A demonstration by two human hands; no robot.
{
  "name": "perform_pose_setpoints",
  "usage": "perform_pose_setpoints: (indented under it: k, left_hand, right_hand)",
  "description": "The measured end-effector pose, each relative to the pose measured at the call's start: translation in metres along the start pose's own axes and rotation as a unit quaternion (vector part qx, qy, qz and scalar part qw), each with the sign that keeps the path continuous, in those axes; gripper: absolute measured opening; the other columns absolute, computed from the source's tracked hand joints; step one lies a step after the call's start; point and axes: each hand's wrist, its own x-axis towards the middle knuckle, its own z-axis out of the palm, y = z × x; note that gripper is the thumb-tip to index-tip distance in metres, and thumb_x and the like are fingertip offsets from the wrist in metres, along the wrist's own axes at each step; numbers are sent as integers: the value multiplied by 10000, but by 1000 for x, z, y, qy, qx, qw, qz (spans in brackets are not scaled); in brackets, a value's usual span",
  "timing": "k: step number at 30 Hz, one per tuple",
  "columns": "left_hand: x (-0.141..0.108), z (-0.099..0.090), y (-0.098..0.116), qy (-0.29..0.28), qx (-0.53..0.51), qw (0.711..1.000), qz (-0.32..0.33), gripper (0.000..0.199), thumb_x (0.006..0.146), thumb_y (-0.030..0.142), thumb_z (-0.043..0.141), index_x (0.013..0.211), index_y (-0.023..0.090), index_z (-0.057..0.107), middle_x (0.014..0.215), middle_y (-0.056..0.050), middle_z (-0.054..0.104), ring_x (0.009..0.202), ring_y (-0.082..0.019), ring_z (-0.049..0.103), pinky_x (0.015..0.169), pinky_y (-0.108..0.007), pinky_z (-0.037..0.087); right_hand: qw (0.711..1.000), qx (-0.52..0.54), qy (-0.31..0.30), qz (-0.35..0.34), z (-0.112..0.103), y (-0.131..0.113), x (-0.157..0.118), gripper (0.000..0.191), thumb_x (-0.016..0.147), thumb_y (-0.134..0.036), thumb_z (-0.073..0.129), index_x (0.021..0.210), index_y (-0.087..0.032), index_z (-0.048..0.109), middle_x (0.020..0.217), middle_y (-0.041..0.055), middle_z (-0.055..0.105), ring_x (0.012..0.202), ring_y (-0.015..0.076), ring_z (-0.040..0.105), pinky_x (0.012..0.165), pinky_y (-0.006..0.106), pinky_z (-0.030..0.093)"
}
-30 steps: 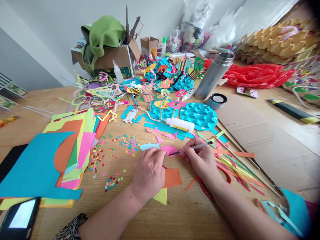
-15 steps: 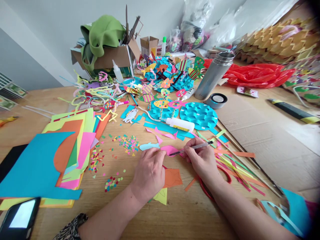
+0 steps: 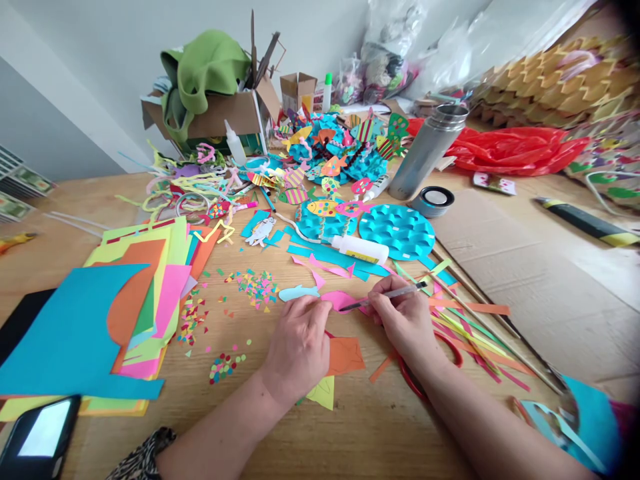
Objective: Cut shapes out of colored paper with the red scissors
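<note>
My right hand (image 3: pixel 400 310) grips a slim pen (image 3: pixel 407 290), its tip on a pink paper cutout (image 3: pixel 336 301) shaped like a fish. With its fingers closed, my left hand (image 3: pixel 301 340) holds that cutout's left edge against the table. Just beyond the left fingers lies a light blue paper fish (image 3: pixel 299 293). A piece of orange paper (image 3: pixel 346 355) with a drawn outline lies partly under my left hand, and yellow paper (image 3: pixel 324 393) is below it. Red-handled scissors (image 3: pixel 413 380) lie partly hidden under my right forearm.
Coloured paper sheets (image 3: pixel 65 320) and a phone (image 3: pixel 40 433) lie at left. Confetti bits (image 3: pixel 255 287) are scattered near the middle. A white glue bottle (image 3: pixel 360 249), textured blue discs (image 3: pixel 397 230) and a metal flask (image 3: pixel 429 153) stand or lie beyond. Paper strips (image 3: pixel 480 340) and cardboard (image 3: pixel 540 280) are at right.
Hardly anything differs. The pen tip stays on the pink cutout, and my right hand has shifted only very slightly.
</note>
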Motion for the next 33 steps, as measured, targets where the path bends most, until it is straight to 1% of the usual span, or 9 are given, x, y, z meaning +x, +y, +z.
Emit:
perform_pose_setpoints:
  k: [7, 10, 14, 21, 26, 33]
  left_hand:
    - [0, -1, 1, 1, 2, 1000, 0, 477, 736, -50, 418, 1148, 155, 544, 1030, -112, 654, 1058, -246, 574, 905, -403, 486]
    - [-1, -1, 1, 1, 5, 1000, 2, 469, 737, -50, 420, 1145, 142, 546, 1025, -115, 653, 1054, -247, 569, 901, -403, 486]
    - [-1, -1, 1, -4, 1, 1000, -1, 478, 737, -49, 419, 1151, 157, 543, 1027, -109, 652, 1056, -247, 572, 902, -405, 486]
    - [0, 0, 0, -3, 0, 1000, 0, 477, 734, -53, 419, 1147, 153, 542, 1023, -109, 653, 1058, -249, 570, 903, -407, 483]
    - [0, -1, 1, -6, 0, 1000, 0, 473, 743, -52, 417, 1153, 153, 536, 1033, -110, 659, 1065, -250, 566, 906, -413, 482]
    - [0, -1, 0, -4, 1, 1000, 1, 476, 744, -48, 417, 1155, 161, 535, 1026, -106, 658, 1058, -254, 575, 902, -414, 487]
  right_hand:
    - [1000, 16, 22, 6, 1, -4, -1, 73, 667, -227, 562, 609, -209, 522, 467, -31, 538, 411, 109, 448, 411, 225, 336]
    - [1000, 22, 18, 4, 1, -5, -1, 73, 668, -230, 569, 614, -208, 525, 468, -29, 541, 408, 109, 448, 406, 225, 337]
    - [1000, 9, 8, 3, 0, -3, -1, 62, 672, -225, 567, 622, -203, 538, 477, -25, 548, 417, 112, 455, 412, 226, 336]
    - [1000, 10, 26, 12, 0, -4, 0, 65, 653, -232, 560, 602, -207, 529, 466, -24, 545, 419, 112, 454, 411, 224, 342]
    - [1000, 17, 21, 13, 2, -6, 0, 66, 653, -234, 565, 604, -207, 529, 451, -27, 538, 402, 111, 448, 398, 221, 335]
    - [999, 16, 26, 12, 1, -1, 0, 70, 663, -213, 562, 604, -209, 523, 468, -27, 543, 418, 109, 449, 410, 221, 338]
